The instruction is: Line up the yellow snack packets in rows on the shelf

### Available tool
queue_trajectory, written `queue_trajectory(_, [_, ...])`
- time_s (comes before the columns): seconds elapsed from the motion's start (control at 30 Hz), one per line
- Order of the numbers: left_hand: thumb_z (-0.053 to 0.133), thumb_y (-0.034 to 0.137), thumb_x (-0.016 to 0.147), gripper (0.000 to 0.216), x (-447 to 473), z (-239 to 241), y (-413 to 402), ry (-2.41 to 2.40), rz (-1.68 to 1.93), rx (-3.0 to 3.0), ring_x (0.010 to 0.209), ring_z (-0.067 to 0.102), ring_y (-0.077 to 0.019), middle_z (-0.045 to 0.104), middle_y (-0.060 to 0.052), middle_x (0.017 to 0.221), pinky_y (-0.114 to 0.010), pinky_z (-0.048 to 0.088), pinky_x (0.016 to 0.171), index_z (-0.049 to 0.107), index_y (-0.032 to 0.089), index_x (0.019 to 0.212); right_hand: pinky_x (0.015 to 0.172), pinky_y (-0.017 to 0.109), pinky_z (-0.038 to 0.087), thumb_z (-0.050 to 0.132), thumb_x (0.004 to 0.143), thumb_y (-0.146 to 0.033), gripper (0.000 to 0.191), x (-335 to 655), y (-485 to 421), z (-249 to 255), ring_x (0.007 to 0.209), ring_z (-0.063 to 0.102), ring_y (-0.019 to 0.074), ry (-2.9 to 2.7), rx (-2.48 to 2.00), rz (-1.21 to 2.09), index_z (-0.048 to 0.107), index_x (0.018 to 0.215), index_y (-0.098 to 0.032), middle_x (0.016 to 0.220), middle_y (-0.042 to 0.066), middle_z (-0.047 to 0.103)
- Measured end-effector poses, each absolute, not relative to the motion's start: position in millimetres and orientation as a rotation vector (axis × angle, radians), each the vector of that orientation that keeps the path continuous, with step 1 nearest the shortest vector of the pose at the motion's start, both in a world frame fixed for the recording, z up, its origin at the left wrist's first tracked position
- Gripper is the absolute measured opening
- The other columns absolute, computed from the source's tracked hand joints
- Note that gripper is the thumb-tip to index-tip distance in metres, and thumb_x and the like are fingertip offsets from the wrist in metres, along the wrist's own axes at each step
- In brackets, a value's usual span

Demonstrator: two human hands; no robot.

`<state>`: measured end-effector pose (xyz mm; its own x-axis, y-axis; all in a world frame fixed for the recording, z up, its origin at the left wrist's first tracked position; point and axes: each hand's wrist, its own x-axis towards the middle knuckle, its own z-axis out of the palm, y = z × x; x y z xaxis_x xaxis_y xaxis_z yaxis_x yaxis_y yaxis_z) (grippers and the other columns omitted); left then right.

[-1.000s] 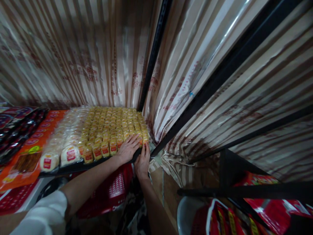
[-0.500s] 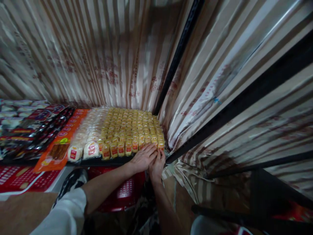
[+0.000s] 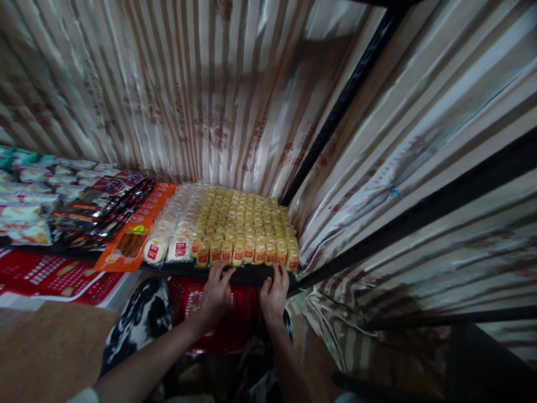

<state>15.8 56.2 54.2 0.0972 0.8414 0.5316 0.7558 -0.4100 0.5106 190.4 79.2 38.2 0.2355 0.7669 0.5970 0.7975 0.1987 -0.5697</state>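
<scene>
Rows of small yellow packaged cakes (image 3: 247, 226), each in clear wrap with a red-and-orange label, stand closely packed at the right end of a black shelf (image 3: 247, 274). My left hand (image 3: 216, 294) is at the shelf's front edge, below the middle of the front row, fingers stretched forward and thumb apart. Further right, my right hand (image 3: 274, 294) has its fingertips up against the front row near its right end, thumb held away. Neither hand appears to hold anything. Whether the left fingertips touch a pack cannot be made out.
Left of the cakes lie white round packs (image 3: 180, 249), an orange snack packet (image 3: 134, 240), dark packets (image 3: 104, 207) and white packets (image 3: 25, 224). Red baskets (image 3: 239, 319) sit below the shelf. Striped curtain (image 3: 218, 95) hangs behind; black metal bars (image 3: 398, 224) rise at the right.
My hands were together at the front row's right end; they are now apart, the left moved left and down to the shelf edge. The view has shifted, showing more of the shelf's left side.
</scene>
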Motion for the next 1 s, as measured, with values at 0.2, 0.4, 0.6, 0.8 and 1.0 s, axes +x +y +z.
queue_trajectory(0.2, [0.041, 0.005, 0.076, 0.049, -36.3, 47.6, 52.1, 1.976, 1.27, 1.94, 0.113, 0.045, -0.0251, 0.048, -0.012, 0.12, -0.047, 0.043, 0.098, 0.049, 0.016, 0.123, 0.101, 0.044, 0.041, 0.032, 0.084, -0.01, 0.044, 128.5, 70.0, 35.8, 0.121, 0.046, 0.0211, -1.728, -1.342, 0.172, 0.051, 0.124, -0.012, 0.126, 0.015, 0.051])
queue_trajectory(0.4, [0.036, 0.003, 0.076, 0.054, -51.5, 45.8, 64.2, 1.874, 1.157, 1.905, 0.122, 0.042, -0.0214, 0.046, -0.011, 0.128, -0.042, 0.037, 0.105, 0.045, 0.014, 0.127, 0.103, 0.038, 0.041, 0.034, 0.08, -0.007, 0.052, 72.5, 73.9, 30.7, 0.124, 0.045, 0.0189, -1.894, -1.17, 0.317, 0.05, 0.128, -0.015, 0.13, 0.012, 0.051])
queue_trajectory(0.6, [0.037, 0.005, 0.076, 0.054, -60.4, 48.6, 64.5, 1.886, 1.211, 1.798, 0.127, 0.039, -0.0218, 0.043, -0.012, 0.133, -0.042, 0.034, 0.108, 0.045, 0.015, 0.128, 0.104, 0.039, 0.041, 0.035, 0.075, -0.004, 0.056, 57.0, 75.4, 32.8, 0.123, 0.046, 0.0199, -1.921, -1.24, 0.344, 0.051, 0.128, -0.015, 0.13, 0.012, 0.051])
queue_trajectory(0.8, [0.035, 0.005, 0.078, 0.056, -71.4, 48.2, 73.4, 1.855, 1.169, 1.756, 0.133, 0.032, -0.0217, 0.039, -0.013, 0.14, -0.043, 0.029, 0.111, 0.039, 0.013, 0.133, 0.104, 0.039, 0.041, 0.035, 0.077, -0.003, 0.054, 55.0, 63.1, 36.7, 0.122, 0.047, 0.0198, -1.878, -1.27, 0.314, 0.052, 0.126, -0.016, 0.128, 0.012, 0.051])
queue_trajectory(1.0, [0.031, 0.004, 0.08, 0.051, -83.1, 47.4, 69.7, 1.73, 1.117, 1.814, 0.133, 0.032, -0.0212, 0.041, -0.016, 0.14, -0.041, 0.03, 0.111, 0.044, 0.007, 0.13, 0.1, 0.038, 0.044, 0.035, 0.077, -0.004, 0.051, 39.6, 48.4, 37.6, 0.119, 0.05, 0.0199, -1.843, -1.3, 0.291, 0.056, 0.122, -0.015, 0.126, 0.013, 0.053])
